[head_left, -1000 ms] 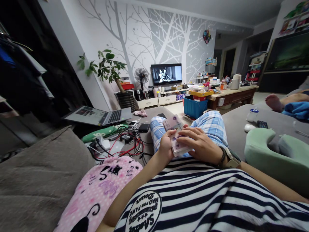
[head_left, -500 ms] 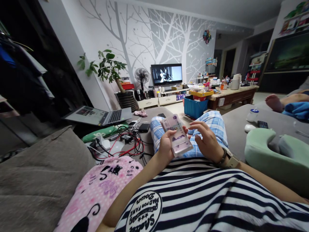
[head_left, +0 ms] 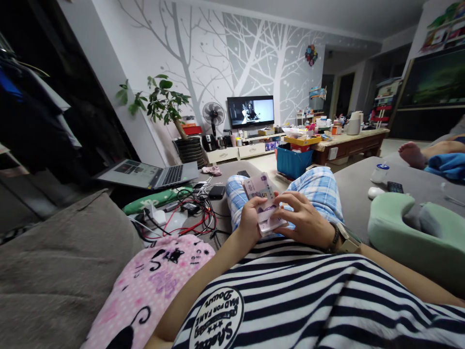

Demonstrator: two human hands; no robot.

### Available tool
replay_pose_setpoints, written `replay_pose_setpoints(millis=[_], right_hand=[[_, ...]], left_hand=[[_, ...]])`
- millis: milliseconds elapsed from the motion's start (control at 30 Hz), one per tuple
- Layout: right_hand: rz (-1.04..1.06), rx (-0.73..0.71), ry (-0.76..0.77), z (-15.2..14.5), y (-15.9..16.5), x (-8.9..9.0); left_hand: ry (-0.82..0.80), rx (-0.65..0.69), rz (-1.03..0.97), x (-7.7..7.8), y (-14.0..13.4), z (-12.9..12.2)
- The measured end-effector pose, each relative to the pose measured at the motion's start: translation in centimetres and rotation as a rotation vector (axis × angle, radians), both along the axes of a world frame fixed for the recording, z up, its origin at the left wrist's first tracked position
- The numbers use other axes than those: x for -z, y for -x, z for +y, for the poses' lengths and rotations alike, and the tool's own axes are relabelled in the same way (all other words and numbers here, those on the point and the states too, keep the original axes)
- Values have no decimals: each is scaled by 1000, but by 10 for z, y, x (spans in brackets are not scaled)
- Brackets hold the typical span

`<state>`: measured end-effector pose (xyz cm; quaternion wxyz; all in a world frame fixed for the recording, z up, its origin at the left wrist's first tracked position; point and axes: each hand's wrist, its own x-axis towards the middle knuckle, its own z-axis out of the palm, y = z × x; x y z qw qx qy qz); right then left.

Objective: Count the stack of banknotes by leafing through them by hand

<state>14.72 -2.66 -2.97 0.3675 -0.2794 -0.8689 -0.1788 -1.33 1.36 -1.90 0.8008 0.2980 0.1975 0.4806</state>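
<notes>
A banded stack of purple banknotes (head_left: 258,186), marked with a 5, is held tilted above my lap. My left hand (head_left: 251,218) is closed round its left side, with the thumb lying across the top note. At the right edge of the stack, my right hand (head_left: 303,218) has its thumb and bent fingers on the notes, closed on that edge. Part of the lower face is hidden behind the right fingers. A dark bracelet and a watch (head_left: 348,238) are on my right wrist. Blue plaid trousers (head_left: 316,186) lie beneath both hands.
Left of my legs are tangled cables (head_left: 198,213), a power bank (head_left: 217,192) and an open laptop (head_left: 152,175). A pink patterned cushion (head_left: 160,291) is by my left arm. To the right lie a green neck pillow (head_left: 392,223), a white mouse (head_left: 376,193) and another person's bare foot (head_left: 412,154).
My right hand has moved left and slightly down from beside the stack onto its right edge, fingers drawing in. The left hand keeps its hold. The television picture differs.
</notes>
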Motion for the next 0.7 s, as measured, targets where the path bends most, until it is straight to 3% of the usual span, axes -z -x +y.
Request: replay_pose_setpoints(millis=[133,233,333,433,533,700], right_hand=[[105,-32,46,0,-2,-1],[417,-7,136,9,-3,-3],[697,-64,423,20,-1,-9],[762,-258,713,27,6,-16],[768,-309,698,29,14,-18],[762,-192,616,28,19,-12]], left_hand=[[-42,-66,73,1,-2,-1],[-105,-59,119,3,-3,-4],[-170,-27,177,6,-4,-7],[-228,-66,223,10,-6,-8],[-301,-132,240,12,-8,-9],[-358,-198,307,16,-10,-9]])
